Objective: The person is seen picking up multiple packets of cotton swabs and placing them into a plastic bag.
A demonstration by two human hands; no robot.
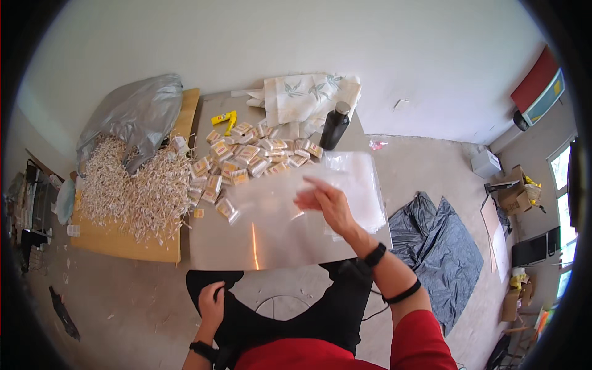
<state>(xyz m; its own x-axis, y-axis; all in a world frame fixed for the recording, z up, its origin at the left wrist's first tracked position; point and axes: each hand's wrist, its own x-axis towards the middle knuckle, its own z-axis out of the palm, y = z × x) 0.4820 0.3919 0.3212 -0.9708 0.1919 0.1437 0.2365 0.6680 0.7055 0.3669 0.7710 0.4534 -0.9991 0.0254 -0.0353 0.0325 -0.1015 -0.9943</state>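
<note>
My right hand (325, 202) is over the metal table (216, 250), beside a stack of clear plastic bags (364, 200). Its index finger stretches out to the left; the other fingertips are blurred by motion, and I make out nothing held. A pale, hazy sheen, perhaps clear film, lies left of this hand. My left hand (213, 303) rests on my left thigh, fingers loosely extended. Past the hands, small clear packs of cotton swabs (246, 154) with yellow labels form a heap. One pack (227, 210) lies apart, nearer me.
Loose cotton swabs (132, 185) heap on a wooden board (117, 243) at left, partly under a grey plastic bag (132, 111). A dark bottle (335, 126), patterned cloth (308, 95) and yellow objects (225, 119) stand or lie at the back. Black plastic sheeting (438, 253) covers floor at right.
</note>
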